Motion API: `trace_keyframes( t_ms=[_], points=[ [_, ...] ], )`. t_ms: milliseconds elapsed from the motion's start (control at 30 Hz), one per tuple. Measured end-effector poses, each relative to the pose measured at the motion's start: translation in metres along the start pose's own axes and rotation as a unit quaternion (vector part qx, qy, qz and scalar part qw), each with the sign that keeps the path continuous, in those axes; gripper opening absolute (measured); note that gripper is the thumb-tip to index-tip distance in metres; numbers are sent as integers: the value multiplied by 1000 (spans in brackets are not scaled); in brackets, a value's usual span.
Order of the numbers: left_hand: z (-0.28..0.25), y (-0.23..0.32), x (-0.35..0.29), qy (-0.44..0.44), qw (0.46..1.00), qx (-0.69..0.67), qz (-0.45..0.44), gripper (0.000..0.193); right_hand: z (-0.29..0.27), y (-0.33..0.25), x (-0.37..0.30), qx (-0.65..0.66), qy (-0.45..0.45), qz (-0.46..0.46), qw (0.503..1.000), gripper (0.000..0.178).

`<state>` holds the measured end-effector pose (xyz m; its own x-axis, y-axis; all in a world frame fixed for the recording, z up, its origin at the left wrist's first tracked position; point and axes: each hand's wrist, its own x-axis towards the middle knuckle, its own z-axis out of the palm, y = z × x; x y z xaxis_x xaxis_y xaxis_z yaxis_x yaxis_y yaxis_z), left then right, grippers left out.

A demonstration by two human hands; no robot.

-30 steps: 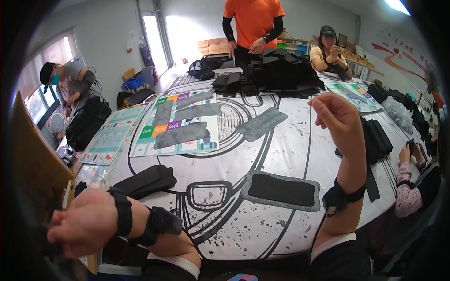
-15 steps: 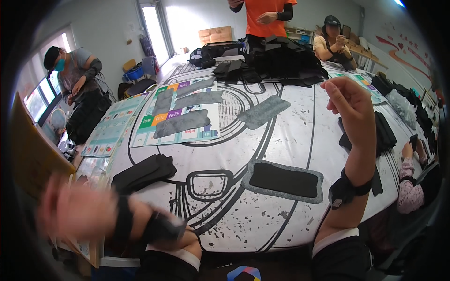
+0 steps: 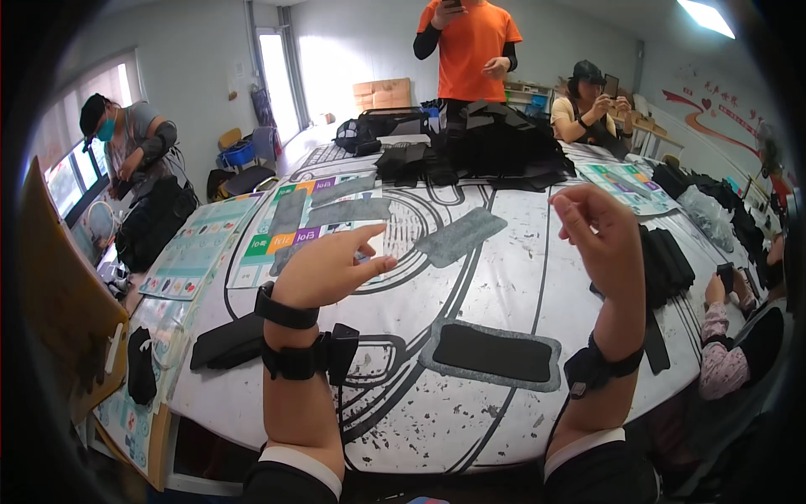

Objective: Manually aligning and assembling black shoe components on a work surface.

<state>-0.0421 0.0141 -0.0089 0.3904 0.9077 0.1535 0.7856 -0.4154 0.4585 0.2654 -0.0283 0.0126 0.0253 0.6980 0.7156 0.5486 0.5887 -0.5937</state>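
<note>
My left hand (image 3: 329,267) is raised over the table with its thumb and fingers apart and nothing between them. Below its fingers lies a colourful printed sheet (image 3: 248,270) bearing several grey, mottled strips (image 3: 351,210). My right hand (image 3: 601,239) hovers at the right, fingers loosely curled with a gap to the thumb; no object shows in it. Between the hands, a grey strip (image 3: 463,237) lies slanted on the table. Nearer to me is a grey rounded rectangular piece (image 3: 430,363) with a smaller black pad (image 3: 495,353) on top.
The white table cover (image 3: 395,445) has black line drawings and worn specks. Black pads are stacked at left (image 3: 227,343) and right (image 3: 667,262). A large black heap (image 3: 512,151) covers the far end. Several people surround the table, including one in an orange shirt (image 3: 477,55).
My left hand has swung from the lower left up and inward over the printed sheet. My right hand sits slightly lower and further left in the picture as the view has shifted.
</note>
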Motion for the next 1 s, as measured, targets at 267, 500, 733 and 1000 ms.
trace_keyframes(
  t_ms=[267,500,733,1000],
  points=[
    [-6,12,-10,25,1000,8,14,57,0,-8,-1,-37,-14,-1,999,13],
    [-9,19,-20,33,999,-2,40,51,0,-11,-3,-36,7,-23,999,14],
    [-11,20,-23,33,998,-4,47,45,2,-14,-5,-56,-7,-25,998,12],
    [-12,19,-24,37,998,-10,57,42,6,-10,0,-73,25,-92,993,20]
  ],
)
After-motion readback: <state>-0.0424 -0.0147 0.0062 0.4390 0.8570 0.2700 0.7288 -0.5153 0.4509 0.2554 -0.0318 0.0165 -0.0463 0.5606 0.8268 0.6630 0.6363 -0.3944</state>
